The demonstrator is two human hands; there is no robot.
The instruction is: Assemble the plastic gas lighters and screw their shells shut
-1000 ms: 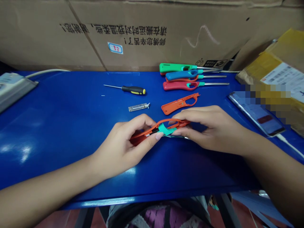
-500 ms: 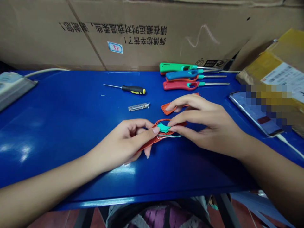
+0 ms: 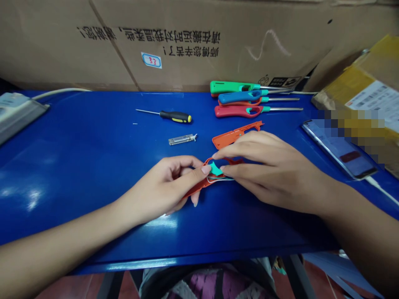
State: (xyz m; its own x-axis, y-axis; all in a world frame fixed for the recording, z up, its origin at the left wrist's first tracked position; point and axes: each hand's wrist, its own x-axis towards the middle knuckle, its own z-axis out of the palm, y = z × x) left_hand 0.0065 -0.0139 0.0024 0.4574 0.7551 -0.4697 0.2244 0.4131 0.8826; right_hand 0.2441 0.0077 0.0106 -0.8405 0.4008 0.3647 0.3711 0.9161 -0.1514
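Observation:
My left hand grips an orange lighter casing half, its thumb pressing on the left end of a turquoise trigger seated at the casing's finger loop. From the other side my right hand closes in, with fingertips on the trigger's right end and one finger at the loop's upper rim. Thin white and green wires run along the casing below the trigger. My right hand covers the casing's right part. Just beyond it lies the other orange casing half.
A clear fuel tank and a black-and-yellow screwdriver lie behind my hands. Several assembled lighters rest near the cardboard box. At the right is a phone on a cable; a power strip sits at the left.
My right hand has turned and its fingers have shifted over the trigger and loop, uncovering more of the loose casing half. The trigger has tilted slightly. My left hand keeps its hold.

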